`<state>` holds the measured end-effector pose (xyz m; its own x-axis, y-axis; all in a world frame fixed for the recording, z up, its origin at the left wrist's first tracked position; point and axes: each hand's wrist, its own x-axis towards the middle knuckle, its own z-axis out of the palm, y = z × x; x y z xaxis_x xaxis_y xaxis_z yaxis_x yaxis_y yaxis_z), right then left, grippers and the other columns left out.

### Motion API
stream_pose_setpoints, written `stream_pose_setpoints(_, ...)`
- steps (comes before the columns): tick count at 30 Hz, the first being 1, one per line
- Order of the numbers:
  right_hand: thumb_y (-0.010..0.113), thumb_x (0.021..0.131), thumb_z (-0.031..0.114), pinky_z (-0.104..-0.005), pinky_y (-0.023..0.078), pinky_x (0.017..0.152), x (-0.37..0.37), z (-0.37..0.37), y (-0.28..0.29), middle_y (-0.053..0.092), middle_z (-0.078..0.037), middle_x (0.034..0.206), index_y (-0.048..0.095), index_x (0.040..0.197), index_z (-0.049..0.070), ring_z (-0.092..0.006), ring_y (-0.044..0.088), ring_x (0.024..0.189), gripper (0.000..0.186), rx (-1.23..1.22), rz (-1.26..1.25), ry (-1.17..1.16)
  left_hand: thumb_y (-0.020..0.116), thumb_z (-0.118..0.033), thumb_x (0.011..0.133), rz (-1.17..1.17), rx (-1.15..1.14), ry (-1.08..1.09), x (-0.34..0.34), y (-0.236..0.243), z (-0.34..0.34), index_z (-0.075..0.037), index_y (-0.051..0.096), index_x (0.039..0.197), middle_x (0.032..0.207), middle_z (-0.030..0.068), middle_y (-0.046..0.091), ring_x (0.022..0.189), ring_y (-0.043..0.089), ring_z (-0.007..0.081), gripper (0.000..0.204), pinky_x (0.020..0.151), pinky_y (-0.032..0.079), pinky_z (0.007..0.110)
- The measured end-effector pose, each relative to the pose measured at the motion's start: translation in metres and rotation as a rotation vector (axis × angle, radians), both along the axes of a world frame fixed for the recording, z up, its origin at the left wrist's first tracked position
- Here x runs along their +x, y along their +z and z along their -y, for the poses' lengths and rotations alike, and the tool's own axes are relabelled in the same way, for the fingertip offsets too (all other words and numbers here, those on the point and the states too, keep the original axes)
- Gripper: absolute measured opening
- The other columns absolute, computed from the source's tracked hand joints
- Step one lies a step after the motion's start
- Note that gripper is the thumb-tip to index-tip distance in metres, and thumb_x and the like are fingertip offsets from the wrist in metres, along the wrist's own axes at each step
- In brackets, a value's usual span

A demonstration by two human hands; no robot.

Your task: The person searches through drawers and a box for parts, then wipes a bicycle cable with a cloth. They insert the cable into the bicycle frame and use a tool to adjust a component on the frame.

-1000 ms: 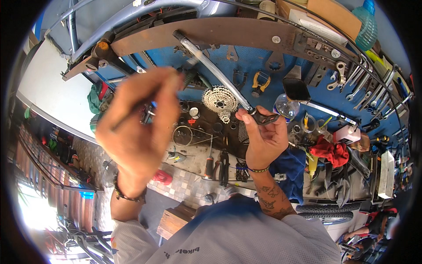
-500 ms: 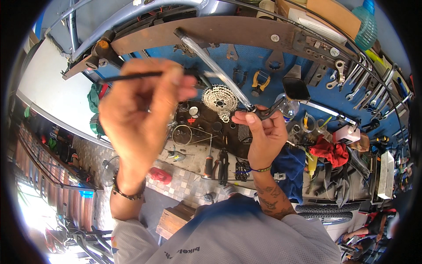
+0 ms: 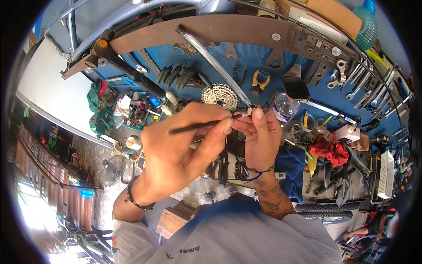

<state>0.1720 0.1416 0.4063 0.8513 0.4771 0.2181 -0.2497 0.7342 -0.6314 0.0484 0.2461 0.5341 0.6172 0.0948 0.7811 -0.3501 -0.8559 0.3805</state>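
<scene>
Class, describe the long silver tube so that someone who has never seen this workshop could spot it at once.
Find the big blue tool board. In front of it, the long silver tube slants from a dark upper end down to the right hand. Unlike the round, toothed gear cluster beside it in the picture, it is straight and slim.

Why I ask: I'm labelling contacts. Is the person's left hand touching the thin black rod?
Touching. The head view plainly shows the thin black rod pinched in the left hand, its rear end sticking out.
</scene>
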Motion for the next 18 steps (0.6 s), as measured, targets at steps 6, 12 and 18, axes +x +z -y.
stream_pose_setpoints(6, 0.063, 0.105, 0.023, -0.0366, 0.064, 0.081, -0.003, 0.001, 0.004, 0.076, -0.022, 0.099, 0.061, 0.104, 0.002, -0.0278, 0.078, 0.086, 0.02, 0.016, -0.092, 0.097, 0.068, 0.001, 0.098, 0.202, -0.207, 0.002, 0.01, 0.015, -0.033, 0.009, 0.068, 0.108, 0.097, 0.0145, 0.074, 0.08, 0.076, 0.02, 0.013, 0.07, 0.063, 0.028)
stream_pose_setpoints(12, 0.06, 0.107, 0.026, -0.038, 0.064, 0.083, -0.004, 0.0, -0.001, 0.077, -0.021, 0.103, 0.064, 0.109, 0.004, -0.0266, 0.078, 0.089, 0.023, 0.018, -0.137, 0.156, 0.066, -0.002, 0.101, 0.386, -0.218, 0.131, 0.007, 0.036, -0.056, 0.01, 0.064, 0.113, 0.093, 0.0199, 0.075, 0.083, 0.077, 0.0226, 0.017, 0.073, 0.064, 0.031)
stream_pose_setpoints(18, 0.06, 0.107, 0.029, -0.0401, 0.063, 0.078, 0.007, 0.028, -0.021, 0.073, -0.01, 0.096, 0.065, 0.115, 0.006, -0.0207, 0.073, 0.083, 0.025, 0.245, -0.321, 0.415, 0.064, -0.007, 0.102, 0.129, -0.408, 0.177, -0.019, -0.018, -0.066, 0.006, 0.066, 0.11, 0.087, 0.0182, 0.076, 0.072, 0.075, 0.0186, 0.016, 0.062, 0.062, 0.029)
